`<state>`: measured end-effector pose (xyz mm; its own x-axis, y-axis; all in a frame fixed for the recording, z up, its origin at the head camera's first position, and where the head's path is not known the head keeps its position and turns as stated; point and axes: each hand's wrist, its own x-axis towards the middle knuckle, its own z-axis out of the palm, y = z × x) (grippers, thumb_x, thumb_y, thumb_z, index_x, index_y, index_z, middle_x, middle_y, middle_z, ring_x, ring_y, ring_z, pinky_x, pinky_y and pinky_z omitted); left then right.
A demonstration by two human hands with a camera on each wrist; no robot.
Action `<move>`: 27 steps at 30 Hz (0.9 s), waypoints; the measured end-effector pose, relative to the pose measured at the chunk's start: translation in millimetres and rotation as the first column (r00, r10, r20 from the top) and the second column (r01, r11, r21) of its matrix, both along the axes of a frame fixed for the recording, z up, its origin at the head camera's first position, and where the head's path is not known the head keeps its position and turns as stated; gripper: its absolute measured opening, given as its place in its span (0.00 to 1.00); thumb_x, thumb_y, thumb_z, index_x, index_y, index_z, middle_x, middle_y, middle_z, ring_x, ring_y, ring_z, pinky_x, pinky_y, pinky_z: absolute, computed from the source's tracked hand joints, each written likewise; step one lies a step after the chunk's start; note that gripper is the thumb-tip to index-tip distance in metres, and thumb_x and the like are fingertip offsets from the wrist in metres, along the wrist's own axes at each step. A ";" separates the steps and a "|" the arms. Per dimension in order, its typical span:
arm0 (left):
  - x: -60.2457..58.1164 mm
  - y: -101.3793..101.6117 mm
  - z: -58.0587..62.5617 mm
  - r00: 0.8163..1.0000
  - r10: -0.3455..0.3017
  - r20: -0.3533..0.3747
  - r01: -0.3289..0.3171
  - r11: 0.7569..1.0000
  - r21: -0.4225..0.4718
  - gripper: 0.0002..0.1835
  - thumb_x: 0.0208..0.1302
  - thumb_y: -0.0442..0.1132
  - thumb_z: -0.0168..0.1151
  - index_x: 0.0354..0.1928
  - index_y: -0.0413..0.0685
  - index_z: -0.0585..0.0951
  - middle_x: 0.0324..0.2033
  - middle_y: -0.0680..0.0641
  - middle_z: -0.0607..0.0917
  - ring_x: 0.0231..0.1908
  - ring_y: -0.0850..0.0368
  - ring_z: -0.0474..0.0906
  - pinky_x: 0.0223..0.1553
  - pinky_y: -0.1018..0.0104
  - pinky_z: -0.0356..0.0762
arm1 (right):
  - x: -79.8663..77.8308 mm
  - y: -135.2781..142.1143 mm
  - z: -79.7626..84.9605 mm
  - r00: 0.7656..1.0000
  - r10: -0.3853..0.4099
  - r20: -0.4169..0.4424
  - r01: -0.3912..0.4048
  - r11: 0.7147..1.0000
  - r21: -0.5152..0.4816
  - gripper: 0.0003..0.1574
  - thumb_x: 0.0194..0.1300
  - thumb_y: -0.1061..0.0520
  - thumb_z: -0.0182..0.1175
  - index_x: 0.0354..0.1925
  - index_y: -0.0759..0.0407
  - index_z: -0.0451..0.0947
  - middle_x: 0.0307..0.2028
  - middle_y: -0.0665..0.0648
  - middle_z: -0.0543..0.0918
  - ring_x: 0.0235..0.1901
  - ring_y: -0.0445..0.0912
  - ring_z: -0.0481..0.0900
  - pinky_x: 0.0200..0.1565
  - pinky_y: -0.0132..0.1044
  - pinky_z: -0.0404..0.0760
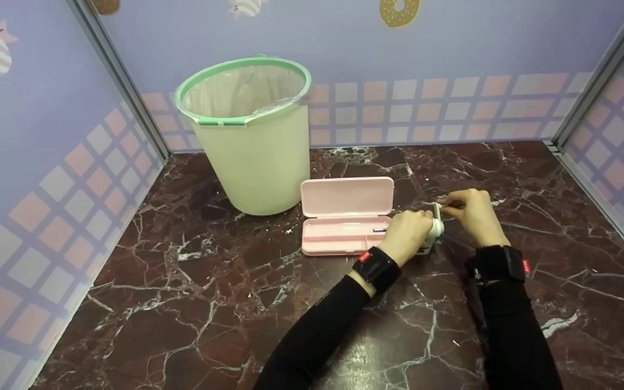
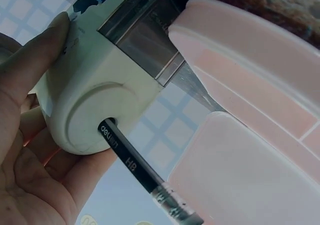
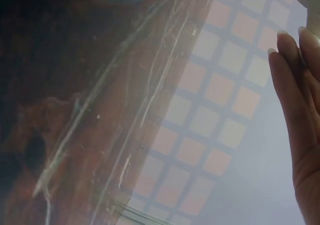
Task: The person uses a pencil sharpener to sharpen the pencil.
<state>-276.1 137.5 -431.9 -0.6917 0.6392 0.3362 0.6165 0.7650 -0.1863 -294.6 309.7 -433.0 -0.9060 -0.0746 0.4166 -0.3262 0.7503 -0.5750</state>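
My left hand (image 1: 407,233) grips a cream-coloured crank pencil sharpener (image 2: 75,95), thumb on one side and fingers round the other. A black HB pencil (image 2: 132,160) sits with its front end in the sharpener's round hole, its metal ferrule pointing away. On the sharpener's far side, my right hand (image 1: 474,216) pinches the small crank handle (image 1: 437,208) between thumb and fingers. The right wrist view catches only part of that hand at its edge. Just left of the sharpener lies an open pink pencil case (image 1: 333,246), partly covered by my left hand.
A tall pale waste bin (image 1: 258,162) with a green rim and clear liner stands behind and left of the pencil case. Patterned panels (image 1: 453,54) enclose the dark marbled table (image 1: 209,303) at the back and both sides.
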 end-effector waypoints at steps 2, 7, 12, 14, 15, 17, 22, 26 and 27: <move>-0.4 -1.0 -0.4 1.000 0.006 -0.013 -0.006 1.000 0.002 0.11 0.62 0.41 0.62 0.46 0.51 0.85 0.36 0.55 0.88 0.32 0.59 0.86 0.31 0.68 0.84 | -1.8 -1.4 -1.7 1.000 0.003 -0.003 -0.003 1.000 -0.009 0.09 0.53 0.70 0.69 0.37 0.71 0.86 0.36 0.70 0.87 0.36 0.63 0.87 0.31 0.10 0.66; -1.2 -1.4 -1.4 0.999 0.009 -0.036 -0.009 1.000 -0.002 0.11 0.63 0.40 0.61 0.46 0.50 0.85 0.35 0.55 0.88 0.32 0.59 0.86 0.30 0.69 0.83 | -4.5 -4.2 -4.7 1.000 -0.007 -0.016 0.007 1.000 -0.004 0.09 0.52 0.71 0.69 0.35 0.71 0.86 0.36 0.70 0.87 0.36 0.63 0.87 0.34 0.22 0.79; 0.0 -0.4 -0.5 1.000 0.004 -0.020 -0.004 1.000 -0.007 0.13 0.62 0.40 0.63 0.49 0.50 0.84 0.36 0.55 0.88 0.32 0.59 0.85 0.31 0.69 0.83 | -6.1 -4.1 -11.4 1.000 -0.008 -0.002 0.008 0.998 0.069 0.06 0.51 0.72 0.69 0.32 0.71 0.86 0.34 0.70 0.87 0.35 0.62 0.86 0.40 0.52 0.84; 0.5 0.1 -0.2 1.000 0.003 -0.021 -0.004 1.000 -0.007 0.14 0.61 0.41 0.64 0.49 0.51 0.84 0.36 0.55 0.88 0.32 0.59 0.85 0.31 0.69 0.83 | -5.7 -3.3 -13.8 0.999 0.016 0.032 -0.020 0.993 0.118 0.05 0.51 0.72 0.68 0.30 0.71 0.85 0.32 0.69 0.87 0.33 0.62 0.86 0.40 0.53 0.82; 0.6 0.5 -0.1 1.000 0.006 -0.027 -0.006 1.000 -0.009 0.13 0.61 0.41 0.64 0.48 0.51 0.84 0.36 0.55 0.88 0.32 0.59 0.85 0.31 0.69 0.83 | -5.4 -3.1 -14.5 0.998 0.029 0.055 -0.036 0.989 0.141 0.04 0.51 0.71 0.68 0.30 0.71 0.85 0.32 0.68 0.87 0.33 0.61 0.85 0.39 0.52 0.82; 0.6 0.1 -0.2 0.999 0.011 -0.033 -0.011 1.000 -0.005 0.14 0.58 0.43 0.67 0.47 0.51 0.84 0.36 0.55 0.88 0.31 0.59 0.85 0.31 0.69 0.83 | -5.4 -3.2 -15.5 0.992 0.063 0.109 -0.083 0.980 0.182 0.03 0.50 0.71 0.67 0.29 0.70 0.85 0.30 0.67 0.87 0.31 0.60 0.84 0.36 0.50 0.80; 1.2 0.7 -0.4 0.999 0.004 -0.047 -0.005 1.000 -0.007 0.14 0.60 0.44 0.67 0.47 0.51 0.84 0.36 0.55 0.88 0.31 0.60 0.85 0.30 0.70 0.83 | -4.1 -2.8 -12.5 0.970 0.101 0.223 -0.150 0.965 0.217 0.05 0.49 0.71 0.64 0.26 0.67 0.86 0.25 0.61 0.87 0.25 0.49 0.79 0.32 0.41 0.75; 1.5 2.6 -0.3 0.999 0.013 -0.051 -0.013 1.000 -0.012 0.13 0.60 0.44 0.65 0.46 0.51 0.84 0.35 0.55 0.89 0.31 0.60 0.85 0.30 0.70 0.83 | -1.0 -2.3 -7.4 0.936 0.120 0.332 -0.203 0.952 0.230 0.05 0.43 0.72 0.66 0.23 0.66 0.84 0.22 0.57 0.85 0.22 0.43 0.72 0.30 0.37 0.72; 1.5 2.9 0.1 0.999 0.017 -0.052 -0.018 1.000 -0.014 0.13 0.60 0.45 0.66 0.46 0.51 0.85 0.35 0.55 0.89 0.31 0.60 0.85 0.30 0.70 0.83 | 0.0 -2.0 -5.9 0.926 0.122 0.358 -0.215 0.948 0.233 0.05 0.42 0.71 0.67 0.23 0.66 0.83 0.22 0.56 0.85 0.22 0.43 0.72 0.29 0.36 0.73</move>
